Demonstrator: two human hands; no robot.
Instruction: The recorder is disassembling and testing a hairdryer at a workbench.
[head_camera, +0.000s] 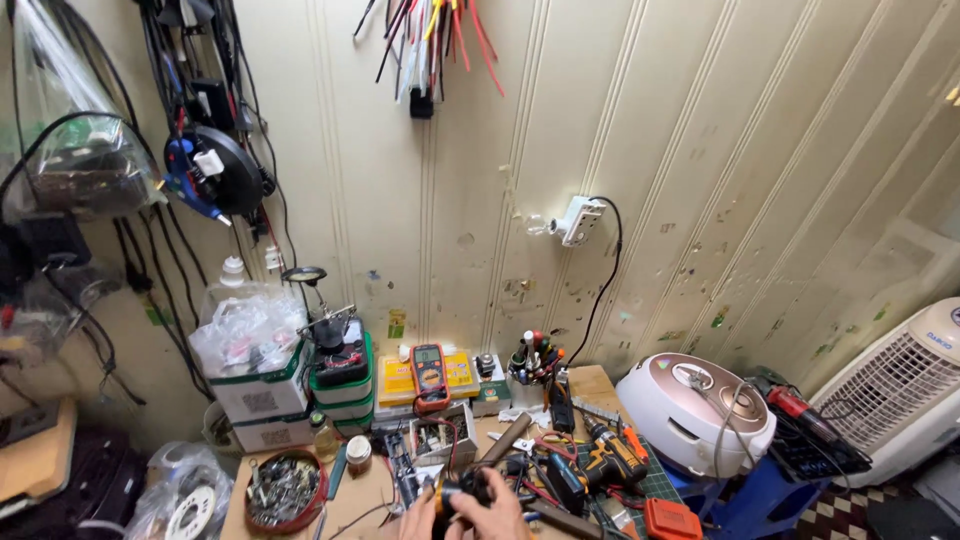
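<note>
Gripping small black motor (468, 489) — left hand (420, 520), right hand (500, 515) closed round it.

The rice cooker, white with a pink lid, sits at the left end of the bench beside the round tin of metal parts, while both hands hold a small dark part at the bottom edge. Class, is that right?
Not quite. The head view shows the rice cooker at the right end, far from the round tin on the left. Both hands, left hand and right hand, do hold the small dark part.

both hands (470, 515) grip a small dark device (468, 490) at the cluttered workbench (375, 490), cordless drill (605, 458) just beside.
</note>
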